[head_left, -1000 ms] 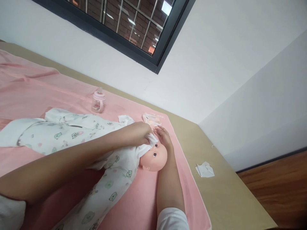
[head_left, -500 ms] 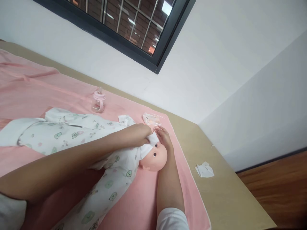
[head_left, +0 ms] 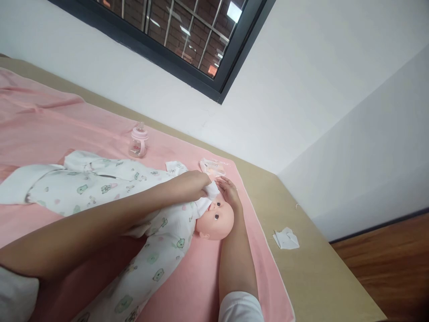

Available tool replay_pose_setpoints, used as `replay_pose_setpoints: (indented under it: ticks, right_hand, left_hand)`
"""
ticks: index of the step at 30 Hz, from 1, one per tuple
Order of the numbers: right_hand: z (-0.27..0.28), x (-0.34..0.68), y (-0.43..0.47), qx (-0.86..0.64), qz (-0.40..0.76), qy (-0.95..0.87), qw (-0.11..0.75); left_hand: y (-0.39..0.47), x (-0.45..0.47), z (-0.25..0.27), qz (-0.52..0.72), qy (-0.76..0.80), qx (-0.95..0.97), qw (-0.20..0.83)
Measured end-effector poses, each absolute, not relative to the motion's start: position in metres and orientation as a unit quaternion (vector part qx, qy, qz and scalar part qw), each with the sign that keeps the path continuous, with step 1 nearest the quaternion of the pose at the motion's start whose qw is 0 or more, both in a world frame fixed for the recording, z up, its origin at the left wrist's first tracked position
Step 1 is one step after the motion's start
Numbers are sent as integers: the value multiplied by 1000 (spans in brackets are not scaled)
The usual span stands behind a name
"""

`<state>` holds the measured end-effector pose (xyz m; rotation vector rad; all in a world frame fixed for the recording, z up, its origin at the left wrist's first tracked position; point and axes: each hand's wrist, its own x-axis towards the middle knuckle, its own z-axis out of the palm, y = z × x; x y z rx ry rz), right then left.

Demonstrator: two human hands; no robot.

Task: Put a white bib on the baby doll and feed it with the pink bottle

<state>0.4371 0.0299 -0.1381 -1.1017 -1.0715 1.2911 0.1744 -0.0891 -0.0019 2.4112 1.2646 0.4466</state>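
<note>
A baby doll [head_left: 217, 222] lies on its back on a pink blanket, dressed in a white outfit [head_left: 117, 183] printed with green animals. My left hand [head_left: 196, 185] is closed on a white wipe [head_left: 211, 191], close to the doll's mouth and chin. Both of the doll's eyes show, while its lower face is partly covered. Around the top of the head reaches my right arm, and my right hand [head_left: 229, 191] rests against the far side of the head. Its fingers are extended and lightly curved, with nothing seen in them.
A pink-lidded baby bottle [head_left: 138, 142] stands on the pink blanket [head_left: 197, 277] beyond the doll. Near the doll's head lies a clear plastic packet [head_left: 212, 167]. A crumpled white tissue [head_left: 286, 238] sits on the wooden tabletop [head_left: 311, 273]. Behind are a wall and a dark-framed window [head_left: 219, 89].
My left hand and the wipe have shifted slightly left, away from the eyes, so more of the doll's lower face shows. My right hand stays beside the head.
</note>
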Motion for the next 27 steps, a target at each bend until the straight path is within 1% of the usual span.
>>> replay_pose_setpoints:
  ticks: [3, 10, 14, 18, 21, 27]
  right_hand:
    - [-138, 437, 30, -462, 545, -447, 538]
    - [-140, 438, 34, -458, 548, -446, 539]
    - [-139, 438, 33, -457, 547, -449, 539]
    - [-140, 438, 33, -452, 551, -445, 542]
    - [-140, 438, 33, -448, 551, -447, 544]
    - [-141, 438, 33, -448, 551, -451, 541]
  left_hand:
    - [-84, 172, -6, 149, 455, 861, 171]
    - [-80, 167, -5, 157, 463, 856, 169]
    - [-86, 159, 5, 175, 413, 858, 252]
    - [-90, 156, 8, 134, 378, 860, 316]
    - [-89, 159, 2, 131, 380, 862, 310]
    - [-92, 168, -4, 129, 388, 874, 263]
